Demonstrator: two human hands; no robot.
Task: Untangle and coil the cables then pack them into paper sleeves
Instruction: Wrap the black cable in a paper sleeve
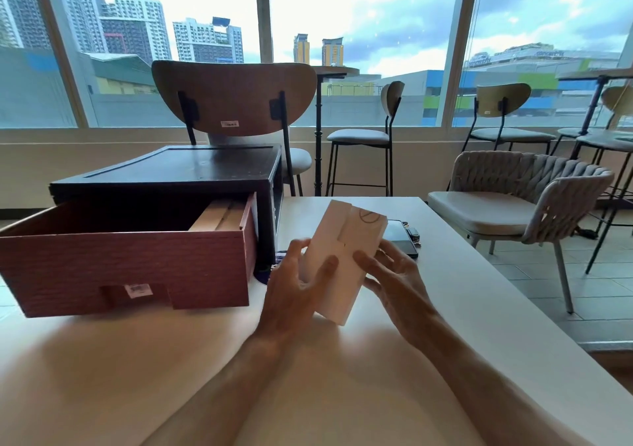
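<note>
Above table [445, 291], paper sleeve [344, 260] tilted, top leaning far-right; left hand [294, 288], right hand [394, 281] pinching its sides

Pale table [452, 308] with dark drawer cabinet [164, 168], phone [399, 236], key fob [413, 234]

Daylight is pouring through wide windows [363, 27]; wooden-backed bar stools [392, 98] and a woven armchair [527, 171] are standing on tiled floor [548, 274].

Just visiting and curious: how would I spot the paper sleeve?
On the pale table, look right of the open reddish drawer. There the left hand and right hand hold a white paper sleeve. Unlike the dark phone lying behind it, it is lifted and bears a drawn circle.
</note>
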